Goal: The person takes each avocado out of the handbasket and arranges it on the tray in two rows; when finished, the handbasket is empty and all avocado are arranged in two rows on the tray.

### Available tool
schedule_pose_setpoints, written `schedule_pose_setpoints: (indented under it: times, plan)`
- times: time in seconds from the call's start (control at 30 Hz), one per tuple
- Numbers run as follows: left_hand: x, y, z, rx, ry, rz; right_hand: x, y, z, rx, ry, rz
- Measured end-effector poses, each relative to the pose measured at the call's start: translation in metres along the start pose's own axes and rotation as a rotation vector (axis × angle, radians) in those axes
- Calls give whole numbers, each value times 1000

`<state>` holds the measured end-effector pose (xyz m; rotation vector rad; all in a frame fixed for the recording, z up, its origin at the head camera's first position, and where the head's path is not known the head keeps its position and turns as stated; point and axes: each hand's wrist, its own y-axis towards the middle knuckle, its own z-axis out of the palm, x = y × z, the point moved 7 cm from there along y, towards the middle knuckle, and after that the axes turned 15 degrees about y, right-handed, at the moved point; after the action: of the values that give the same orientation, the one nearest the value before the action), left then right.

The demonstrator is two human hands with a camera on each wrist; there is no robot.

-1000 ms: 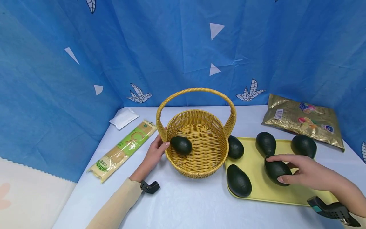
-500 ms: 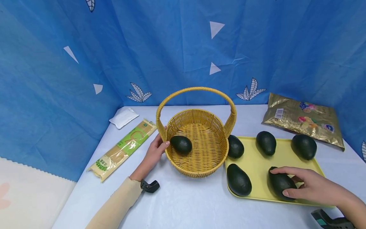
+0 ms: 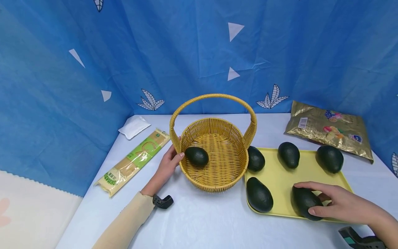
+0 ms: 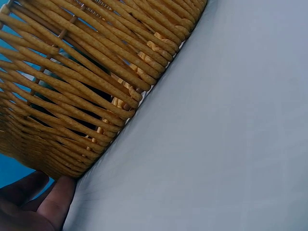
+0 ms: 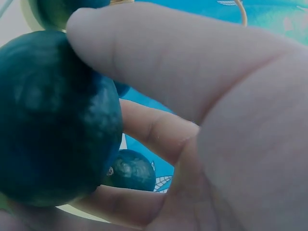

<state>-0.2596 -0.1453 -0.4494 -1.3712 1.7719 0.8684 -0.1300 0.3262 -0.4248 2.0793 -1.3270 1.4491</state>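
In the head view, a yellow wicker basket (image 3: pixel 217 188) with a tall arched handle stands mid-table, one dark green avocado (image 3: pixel 197 156) inside at its left. My left hand (image 3: pixel 169 162) holds the basket's left side, thumb at the rim by the handle's base. Fingertips (image 4: pixel 57 199) meet the woven wall low down in the left wrist view. My right hand (image 3: pixel 334 202) grips another avocado (image 3: pixel 304 204) over the front of a yellow tray (image 3: pixel 280 183), thumb on the near side. In the right wrist view that gripped avocado (image 5: pixel 53 120) fills the left.
Several other avocados lie on the tray, one (image 3: pixel 259 195) at its front left corner. A gold foil bag (image 3: pixel 331 129) sits behind the tray. A noodle packet (image 3: pixel 133 162) and a small white pouch (image 3: pixel 134 127) lie left of the basket. Blue cloth hangs behind.
My right hand has shifted its avocado toward the tray's front edge, away from the avocado behind it, then stayed nearly still. The left hand and basket have not moved.
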Motion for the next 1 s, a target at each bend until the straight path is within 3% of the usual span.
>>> schedule_pose_setpoints:
  times: [0.13,0.53,0.73,1.0]
  plan:
    - [0,0,0,-2,5,-9,-3,1,-3,-22,-46,52]
    - [-1,0,0,15,-3,-25,1,2,-12,-21,-59,85]
    - [-1,0,0,8,-3,-22,17,5,-23,-26,-97,34]
    - [0,0,1,15,-16,-31,58,23,-33,-40,-223,-36]
